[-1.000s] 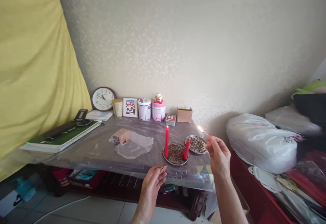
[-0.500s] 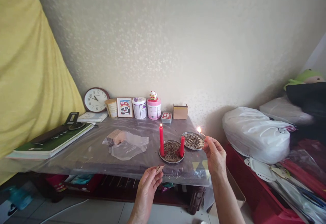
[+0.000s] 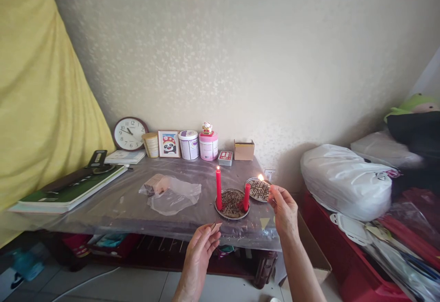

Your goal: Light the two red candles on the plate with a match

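Observation:
Between the fingertips of my right hand (image 3: 283, 208) is a burning match (image 3: 264, 183), its flame just right of the shorter red candle (image 3: 247, 196). No flame shows on that candle. The taller red candle (image 3: 218, 189) burns at its tip. Both candles stand upright on a round metal dish (image 3: 232, 203) with a dark, grainy surface. My left hand (image 3: 202, 244) pinches a small brown matchbox (image 3: 216, 227) in front of the dish. Behind my right fingers, a second round dish (image 3: 252, 187) holds several matchsticks, partly hidden.
On the plastic-covered table lies a thin bag (image 3: 177, 196) by a brown paper packet (image 3: 156, 184). A clock (image 3: 129, 134), framed picture (image 3: 169, 144), tins (image 3: 189, 146) and a cardboard box (image 3: 244, 151) line the wall. White bags (image 3: 343, 180) sit at right.
My right hand has moved left with the burning match, bringing its flame closer to the shorter candle. My left hand stays nearly still with the matchbox.

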{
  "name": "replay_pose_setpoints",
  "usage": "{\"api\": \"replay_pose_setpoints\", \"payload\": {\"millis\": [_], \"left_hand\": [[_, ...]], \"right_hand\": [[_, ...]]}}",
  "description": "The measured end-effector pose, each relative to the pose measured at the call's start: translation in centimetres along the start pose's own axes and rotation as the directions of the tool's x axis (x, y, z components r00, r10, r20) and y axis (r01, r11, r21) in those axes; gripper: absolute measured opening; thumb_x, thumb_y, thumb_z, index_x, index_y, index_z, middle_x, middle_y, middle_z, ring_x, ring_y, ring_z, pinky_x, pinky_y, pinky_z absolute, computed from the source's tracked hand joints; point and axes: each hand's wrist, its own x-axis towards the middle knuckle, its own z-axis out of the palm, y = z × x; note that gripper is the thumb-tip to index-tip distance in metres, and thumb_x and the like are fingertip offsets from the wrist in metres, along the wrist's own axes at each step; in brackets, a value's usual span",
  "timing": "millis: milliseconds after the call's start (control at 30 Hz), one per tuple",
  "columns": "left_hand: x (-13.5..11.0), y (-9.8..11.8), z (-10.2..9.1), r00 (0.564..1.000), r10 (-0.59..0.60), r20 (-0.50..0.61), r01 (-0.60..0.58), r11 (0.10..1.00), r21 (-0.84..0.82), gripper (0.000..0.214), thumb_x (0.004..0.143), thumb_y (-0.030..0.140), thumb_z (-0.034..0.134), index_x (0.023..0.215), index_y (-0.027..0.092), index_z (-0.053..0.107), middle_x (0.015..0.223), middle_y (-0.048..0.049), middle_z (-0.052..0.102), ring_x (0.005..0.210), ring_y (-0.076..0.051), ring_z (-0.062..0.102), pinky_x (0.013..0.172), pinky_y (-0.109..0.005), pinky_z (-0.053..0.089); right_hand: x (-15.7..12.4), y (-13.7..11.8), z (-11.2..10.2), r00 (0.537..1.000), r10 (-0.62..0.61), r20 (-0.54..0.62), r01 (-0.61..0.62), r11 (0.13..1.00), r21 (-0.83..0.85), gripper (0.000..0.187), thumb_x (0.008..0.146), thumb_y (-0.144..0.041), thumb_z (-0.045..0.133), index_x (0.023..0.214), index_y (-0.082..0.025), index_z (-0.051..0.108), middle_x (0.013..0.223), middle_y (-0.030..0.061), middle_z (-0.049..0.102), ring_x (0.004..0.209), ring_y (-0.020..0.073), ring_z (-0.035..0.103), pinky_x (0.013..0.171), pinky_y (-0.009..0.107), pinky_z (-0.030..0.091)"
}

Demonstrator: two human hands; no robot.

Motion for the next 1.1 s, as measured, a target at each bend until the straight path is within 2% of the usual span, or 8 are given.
{"api": "replay_pose_setpoints", "payload": {"millis": [267,500,1100], "left_hand": [[-0.3,0.3,0.4,1.0,-0.01,0.001,0.01,1.0,-0.007,0.026,0.079,0.037,0.063,0.095,0.018,0.069,0.108,-0.01,0.069,0.091,-0.019,0.062,0.087,-0.032,0.045],[-0.3,0.6,0.6,1.0,-0.017,-0.011,0.017,0.999,-0.027,0.024,0.076,0.036,0.066,0.092,0.018,0.069,0.103,-0.0086,0.071,0.09,-0.019,0.063,0.086,-0.032,0.046],[-0.4,0.6,0.5,1.0,-0.03,-0.001,0.03,0.999,-0.034,0.023,0.079,0.037,0.064,0.093,0.019,0.068,0.103,-0.0071,0.07,0.092,-0.018,0.061,0.087,-0.032,0.045]], "right_hand": [[-0.1,0.7,0.4,1.0,-0.01,0.004,0.01,0.999,-0.039,0.021,0.062,-0.036,0.077,0.066,-0.018,0.066,0.057,-0.0063,0.057,0.05,0.0077,0.047,0.052,0.021,0.04],[-0.3,1.2,0.9,1.0,-0.018,0.018,0.02,0.994,-0.112,0.022,0.064,-0.038,0.075,0.067,-0.018,0.066,0.055,-0.0058,0.056,0.051,0.0095,0.046,0.053,0.023,0.037],[-0.1,2.1,1.5,0.997,-0.046,0.065,0.057,0.983,-0.176,0.025,0.065,-0.041,0.073,0.068,-0.018,0.066,0.059,-0.0047,0.056,0.053,0.0103,0.045,0.056,0.025,0.039]]}}
